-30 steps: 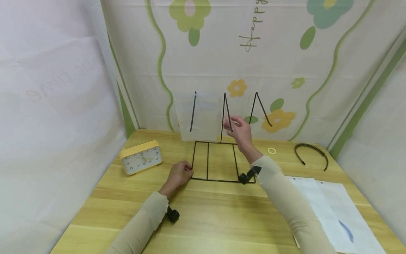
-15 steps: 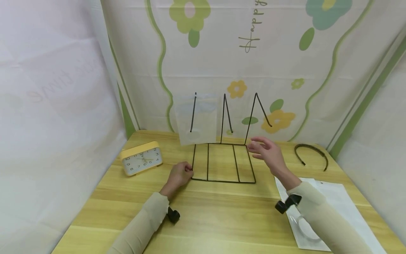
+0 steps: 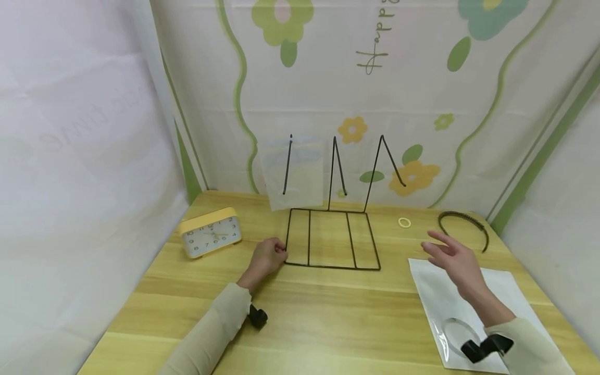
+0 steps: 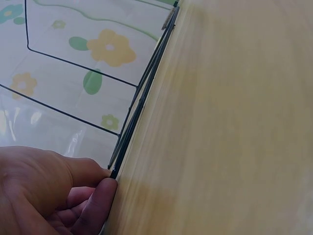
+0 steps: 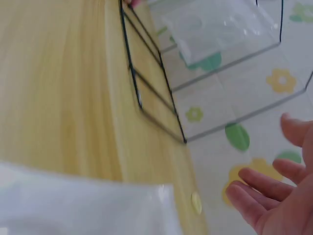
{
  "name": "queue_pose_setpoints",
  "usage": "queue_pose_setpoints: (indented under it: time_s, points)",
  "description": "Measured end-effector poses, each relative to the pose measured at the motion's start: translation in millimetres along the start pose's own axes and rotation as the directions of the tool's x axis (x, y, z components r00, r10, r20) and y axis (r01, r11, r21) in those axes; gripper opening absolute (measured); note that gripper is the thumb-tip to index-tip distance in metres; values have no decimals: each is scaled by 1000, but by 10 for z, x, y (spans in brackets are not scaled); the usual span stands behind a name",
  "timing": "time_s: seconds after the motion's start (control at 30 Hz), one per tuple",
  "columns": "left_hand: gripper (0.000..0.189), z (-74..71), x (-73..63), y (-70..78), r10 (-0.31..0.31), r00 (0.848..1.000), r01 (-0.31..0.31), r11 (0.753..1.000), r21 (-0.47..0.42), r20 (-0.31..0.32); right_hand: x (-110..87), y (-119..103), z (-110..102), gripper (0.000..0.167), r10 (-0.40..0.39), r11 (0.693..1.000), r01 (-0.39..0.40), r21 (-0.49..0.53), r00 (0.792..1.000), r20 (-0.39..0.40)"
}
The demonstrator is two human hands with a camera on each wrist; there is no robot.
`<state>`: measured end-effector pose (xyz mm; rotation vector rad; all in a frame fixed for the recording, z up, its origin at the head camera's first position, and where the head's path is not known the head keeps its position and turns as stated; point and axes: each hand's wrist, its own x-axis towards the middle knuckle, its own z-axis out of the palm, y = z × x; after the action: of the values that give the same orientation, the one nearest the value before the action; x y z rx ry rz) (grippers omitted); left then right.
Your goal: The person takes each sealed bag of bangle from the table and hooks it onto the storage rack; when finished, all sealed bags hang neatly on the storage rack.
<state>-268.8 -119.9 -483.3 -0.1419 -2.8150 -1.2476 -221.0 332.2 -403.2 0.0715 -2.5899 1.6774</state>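
Observation:
A black wire rack with three upright hooks stands on the wooden table. My left hand pinches its front left corner between thumb and fingers, as the left wrist view confirms. From the rack's left hook hangs a clear plastic bag. My right hand is in the air at the right, fingers loosely spread and holding nothing. Below it lies a white plastic bag with a ring-shaped outline showing through. A pale yellow ring and a dark braided headband lie beyond that hand.
A yellow-framed clock stands left of the rack, tilted back. Behind the table hangs a white curtain with printed flowers, and more white cloth encloses both sides. Each wrist carries a small black camera.
My right hand has drawn away from the rack's middle hook, rightward and toward me, over the white bag. The hanging clear bag has swayed slightly. My left hand stays at the corner.

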Motion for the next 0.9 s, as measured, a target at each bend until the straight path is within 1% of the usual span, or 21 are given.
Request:
queue_pose_setpoints:
  time_s: [0.1, 0.23, 0.3, 0.4, 0.47, 0.57, 0.63, 0.73, 0.8, 0.9]
  points:
    - [12, -19, 8, 22, 0, 1000, 0, 1000, 8, -1, -65, 185, -163, 70, 29, 991, -35, -130, 998, -55]
    - [13, -33, 14, 32, -3, 1000, 3, 1000, 12, -1, -107, 428, -350, 73, 40, 959, -71, -275, 992, -119]
    - [13, -31, 10, 31, -2, 1000, 2, 1000, 9, 2, -118, 533, -436, 71, 27, 927, -81, -365, 988, -151]
    - [12, -20, -5, 25, 2, 1000, -2, 1000, 5, 7, -110, 665, -559, 68, 7, 866, -106, -488, 980, -201]
    - [12, -15, -11, 25, 3, 1000, -3, 1000, 1, 8, -81, 736, -638, 69, 2, 819, -129, -559, 975, -221]
    - [12, -11, -17, 22, -10, 1000, 10, 1000, 0, 11, -41, 826, -727, 77, 54, 772, -170, -613, 978, -203]
    - [12, -13, -21, 22, -19, 1000, 19, 1000, -2, 20, -21, 868, -757, 82, 95, 739, -179, -649, 982, -163]
    - [12, -20, -19, 22, -27, 999, 27, 1000, -11, 23, 9, 897, -761, 89, 158, 701, -178, -691, 983, -92]
    - [12, -25, -16, 24, -21, 1000, 22, 1000, -15, 23, 23, 908, -749, 92, 198, 682, -183, -708, 978, -62]
    - [12, -28, -10, 24, -12, 1000, 12, 1000, -13, 21, 32, 905, -723, 91, 244, 654, -214, -726, 968, -66]
